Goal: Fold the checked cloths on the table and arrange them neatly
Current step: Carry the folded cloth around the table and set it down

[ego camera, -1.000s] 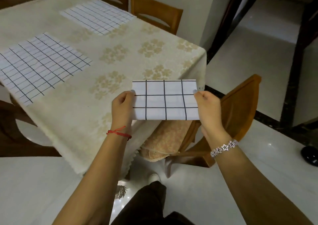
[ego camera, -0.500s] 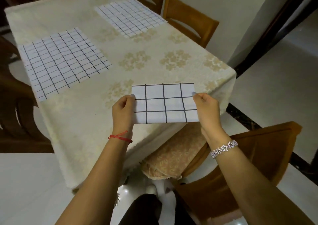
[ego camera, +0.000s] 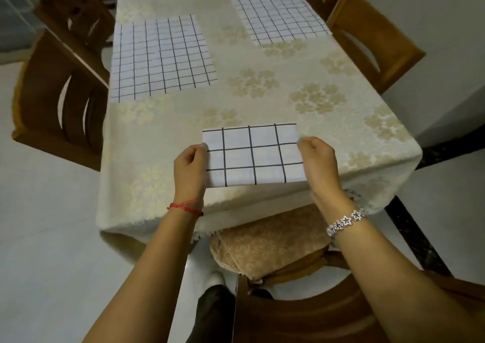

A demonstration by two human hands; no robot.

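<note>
A cream floral tablecloth (ego camera: 262,101) fills the upper frame, wooden chairs (ego camera: 60,101) beside it. Two unfolded checked cloths (ego camera: 161,58) lie flat at the top. At centre, the left hand (ego camera: 190,168) and right hand (ego camera: 319,161) pinch a folded checked cloth (ego camera: 253,155) by its side edges.

Soft, rather dim indoor light with a yellowish cast is spread evenly over the cream floral-patterned table (ego camera: 262,106). A faint glare streak is seen on the glossy pale floor (ego camera: 188,270). Straight edges are bowed by wide-angle distortion, and fine detail is slightly softened.
</note>
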